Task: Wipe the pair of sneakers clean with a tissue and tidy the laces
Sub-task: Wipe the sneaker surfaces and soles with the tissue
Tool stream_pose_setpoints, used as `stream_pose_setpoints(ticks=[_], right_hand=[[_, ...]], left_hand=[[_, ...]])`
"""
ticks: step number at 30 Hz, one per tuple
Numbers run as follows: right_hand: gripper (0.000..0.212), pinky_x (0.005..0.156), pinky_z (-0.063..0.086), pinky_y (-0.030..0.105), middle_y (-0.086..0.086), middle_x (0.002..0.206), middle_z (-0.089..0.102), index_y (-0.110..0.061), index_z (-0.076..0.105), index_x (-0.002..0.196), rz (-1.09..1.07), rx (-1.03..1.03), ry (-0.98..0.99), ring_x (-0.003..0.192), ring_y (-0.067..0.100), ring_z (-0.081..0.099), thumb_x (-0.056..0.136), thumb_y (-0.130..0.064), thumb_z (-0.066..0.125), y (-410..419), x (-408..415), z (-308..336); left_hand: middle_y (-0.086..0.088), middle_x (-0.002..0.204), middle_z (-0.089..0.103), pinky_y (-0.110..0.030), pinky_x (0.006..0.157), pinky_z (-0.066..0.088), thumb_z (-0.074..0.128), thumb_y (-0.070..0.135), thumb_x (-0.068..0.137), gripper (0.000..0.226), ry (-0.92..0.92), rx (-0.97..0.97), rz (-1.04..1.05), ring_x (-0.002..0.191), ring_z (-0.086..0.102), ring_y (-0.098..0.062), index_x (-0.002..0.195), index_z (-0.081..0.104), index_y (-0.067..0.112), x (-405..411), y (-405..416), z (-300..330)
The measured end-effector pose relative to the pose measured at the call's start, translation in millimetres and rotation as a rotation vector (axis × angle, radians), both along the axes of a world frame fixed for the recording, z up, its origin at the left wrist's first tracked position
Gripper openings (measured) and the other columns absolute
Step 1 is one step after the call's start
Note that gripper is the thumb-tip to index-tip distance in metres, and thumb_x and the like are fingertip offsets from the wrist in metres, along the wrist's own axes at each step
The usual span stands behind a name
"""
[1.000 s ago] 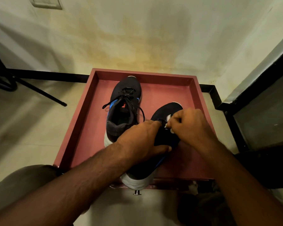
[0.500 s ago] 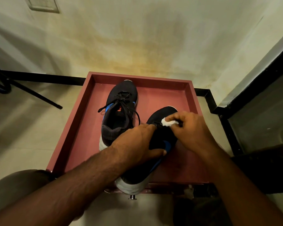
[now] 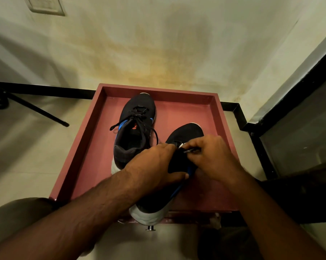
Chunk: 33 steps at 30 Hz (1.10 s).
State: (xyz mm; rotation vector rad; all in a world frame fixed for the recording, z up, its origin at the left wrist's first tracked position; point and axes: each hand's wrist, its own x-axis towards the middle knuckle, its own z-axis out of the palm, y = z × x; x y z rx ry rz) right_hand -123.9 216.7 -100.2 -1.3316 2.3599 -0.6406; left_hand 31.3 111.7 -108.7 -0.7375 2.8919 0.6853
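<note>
R hand pinches a thin black lace end w/ a bit of white tissue at its fingertips. L hand grips the near black-and-blue sneaker w/ white sole over its tongue area, thumb curled along the side. Second matching black sneaker lies just beside it, laces loose. Both sit in a reddish-brown square tray; the near one's heel overhangs the front edge. Beige floor, stained cream wall w/ black skirting behind.

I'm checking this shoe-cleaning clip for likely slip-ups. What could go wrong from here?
1. The black sneaker under both hands overhangs the front edge of the red tray; a hard pull might tip it off.
2. The right hand holds a small white tissue and a lace together, so the tissue may drop.
</note>
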Motion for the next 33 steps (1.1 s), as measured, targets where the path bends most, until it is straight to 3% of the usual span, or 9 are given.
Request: stream_pose_setpoints(ticks=[3, 8, 12, 16, 19, 23, 26, 30, 33], right_hand=[[0.021, 0.079, 0.057, 0.019, -0.008, 0.099, 0.08, -0.023, 0.081, 0.11, -0.194, -0.148, 0.041, 0.086, 0.003, 0.073, 0.092, -0.015, 0.074, -2.6, -12.7, 4.4], [0.029, 0.082, 0.057, 0.023, 0.001, 0.111, 0.078, -0.025, 0.077, 0.12, -0.053, 0.171, 0.191, 0.095, 0.017, 0.07, 0.099, -0.013, 0.062, -9.4, -3.8, -7.4], [0.015, 0.068, 0.052, 0.005, -0.004, 0.095, 0.081, -0.021, 0.083, 0.104, -0.225, -0.155, 0.04, 0.078, 0.004, 0.07, 0.092, -0.019, 0.075, -5.0, -8.5, 5.7], [0.014, 0.085, 0.056, 0.023, 0.002, 0.099, 0.08, -0.019, 0.084, 0.1, -0.264, 0.02, 0.155, 0.094, 0.021, 0.074, 0.091, -0.016, 0.074, 1.1, -25.3, 5.2], [0.014, 0.075, 0.053, 0.017, -0.013, 0.086, 0.075, -0.026, 0.083, 0.095, -0.082, 0.166, -0.022, 0.086, 0.005, 0.072, 0.086, -0.016, 0.077, 7.6, -8.6, 2.9], [0.008, 0.054, 0.044, 0.008, -0.012, 0.073, 0.074, -0.026, 0.082, 0.085, -0.216, -0.059, -0.065, 0.068, -0.002, 0.069, 0.083, -0.019, 0.078, 9.5, -25.4, 7.8], [0.008, 0.061, 0.049, 0.02, -0.008, 0.074, 0.071, -0.028, 0.075, 0.083, -0.307, -0.08, 0.053, 0.076, 0.012, 0.07, 0.081, -0.02, 0.077, 8.4, -33.3, 2.0], [0.019, 0.062, 0.051, 0.02, -0.009, 0.077, 0.071, -0.03, 0.07, 0.092, -0.036, 0.14, -0.124, 0.074, 0.005, 0.067, 0.082, -0.017, 0.079, 5.0, -4.9, -5.5], [0.018, 0.065, 0.054, 0.023, -0.007, 0.073, 0.071, -0.027, 0.072, 0.092, -0.189, -0.038, -0.104, 0.07, 0.006, 0.067, 0.08, -0.016, 0.08, 2.2, -19.2, -1.1]], left_hand=[[0.004, 0.139, 0.054, -0.04, 0.098, 0.054, 0.063, 0.069, 0.085, 0.073, 0.001, 0.005, 0.002, 0.119, 0.06, -0.018, 0.141, 0.046, 0.025, 0.2, -0.1, 1.8], [0.005, 0.142, 0.053, -0.037, 0.099, 0.053, 0.064, 0.067, 0.086, 0.074, 0.011, 0.006, -0.005, 0.122, 0.059, -0.016, 0.144, 0.044, 0.025, 0.5, 1.0, 3.6], [0.005, 0.143, 0.053, -0.038, 0.1, 0.053, 0.064, 0.069, 0.086, 0.075, 0.006, 0.014, -0.011, 0.123, 0.059, -0.017, 0.144, 0.044, 0.025, 1.0, 0.0, 3.8], [0.004, 0.144, 0.052, -0.038, 0.102, 0.052, 0.062, 0.07, 0.086, 0.078, -0.006, 0.001, -0.017, 0.124, 0.058, -0.017, 0.146, 0.042, 0.024, 0.3, 0.6, 4.6], [0.004, 0.144, 0.052, -0.039, 0.1, 0.053, 0.063, 0.069, 0.086, 0.076, -0.01, 0.01, -0.015, 0.123, 0.059, -0.017, 0.144, 0.043, 0.025, -0.4, 0.3, 3.9], [0.004, 0.146, 0.052, -0.04, 0.102, 0.052, 0.063, 0.069, 0.086, 0.077, -0.007, 0.004, -0.021, 0.125, 0.058, -0.017, 0.146, 0.043, 0.025, 0.5, 0.0, 4.3], [0.004, 0.146, 0.051, -0.04, 0.103, 0.052, 0.063, 0.069, 0.086, 0.078, -0.009, 0.008, -0.016, 0.126, 0.057, -0.017, 0.146, 0.043, 0.024, 1.3, 1.1, 4.5], [0.004, 0.141, 0.054, -0.04, 0.101, 0.052, 0.064, 0.069, 0.085, 0.074, -0.012, 0.0, -0.017, 0.122, 0.058, -0.017, 0.141, 0.046, 0.025, 0.6, 0.3, 3.5], [0.004, 0.143, 0.053, -0.04, 0.102, 0.052, 0.064, 0.069, 0.085, 0.076, -0.009, 0.002, -0.019, 0.124, 0.057, -0.017, 0.144, 0.044, 0.024, 0.3, 0.0, 4.6]])
